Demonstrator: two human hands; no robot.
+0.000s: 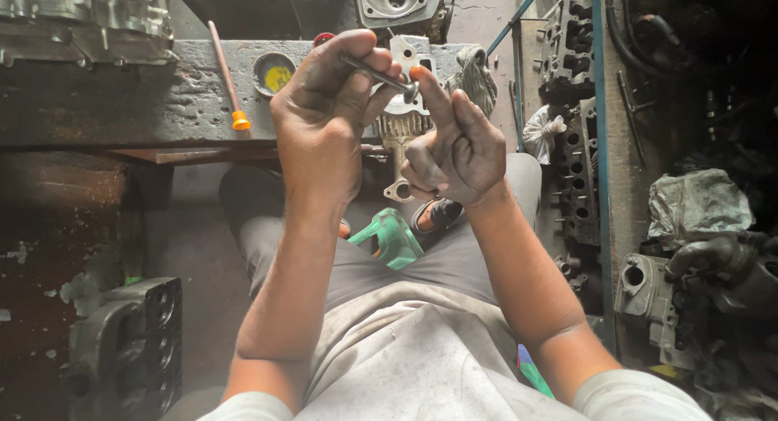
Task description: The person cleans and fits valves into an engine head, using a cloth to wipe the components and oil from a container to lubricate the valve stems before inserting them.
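Here we sit before a pitted, greasy desk point(121, 97) that carries an engine block point(81, 16), a small tin of yellow paste point(274, 72) and a thin stick with an orange tip point(227, 76). More engine blocks point(579, 121) stand along the right, another lies on the floor at the left point(130, 348), and a green tool point(391, 239) rests by our knees.

Our left hand point(324, 121) is closed around the stem of a small metal valve point(387, 79), thumb and fingers pinching it, held up between us and the desk. Our right hand point(458, 145) is half curled and holds nothing; its orange-smeared forefinger touches the valve's round head.

We judge the valve light, hard and stiff, unlikely to bend or break, though the greasy fingers and smooth stem could make it slippery. The stem looks the natural place to hold it, leaving the head free.
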